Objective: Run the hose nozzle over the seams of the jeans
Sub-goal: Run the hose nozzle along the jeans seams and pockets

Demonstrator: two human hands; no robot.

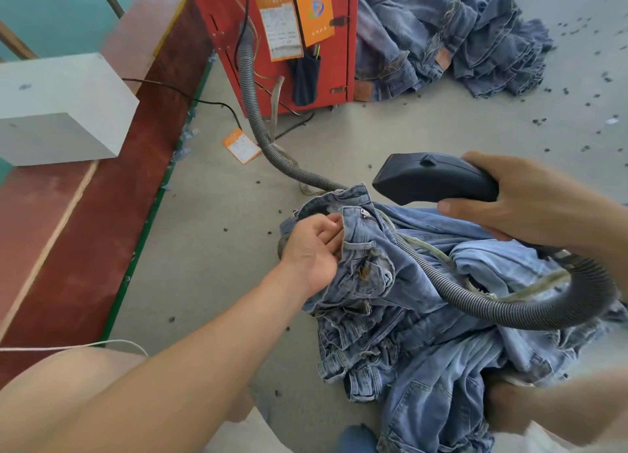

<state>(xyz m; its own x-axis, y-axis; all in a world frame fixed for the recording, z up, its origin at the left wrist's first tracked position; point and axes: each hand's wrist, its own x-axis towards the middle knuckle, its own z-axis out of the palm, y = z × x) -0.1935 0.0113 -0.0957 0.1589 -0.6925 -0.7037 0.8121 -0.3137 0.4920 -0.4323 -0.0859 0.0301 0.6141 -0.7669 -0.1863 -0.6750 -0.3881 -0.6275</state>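
A heap of light blue jeans (407,316) lies on the grey floor in front of me. My left hand (316,245) holds the waistband of the top pair at the heap's left edge, fingers curled into the denim. My right hand (530,201) grips the black hose nozzle (431,179), which hangs in the air just above and right of that waistband, its flat mouth pointing left. The grey ribbed hose (475,296) loops from the nozzle's rear over the jeans and runs back across the floor.
The hose leads to a red machine (285,45) with orange tags at the back. A second pile of jeans (458,35) lies beside it. A white box (61,109) sits on a red-brown ledge at left. Dark lint specks dot the floor.
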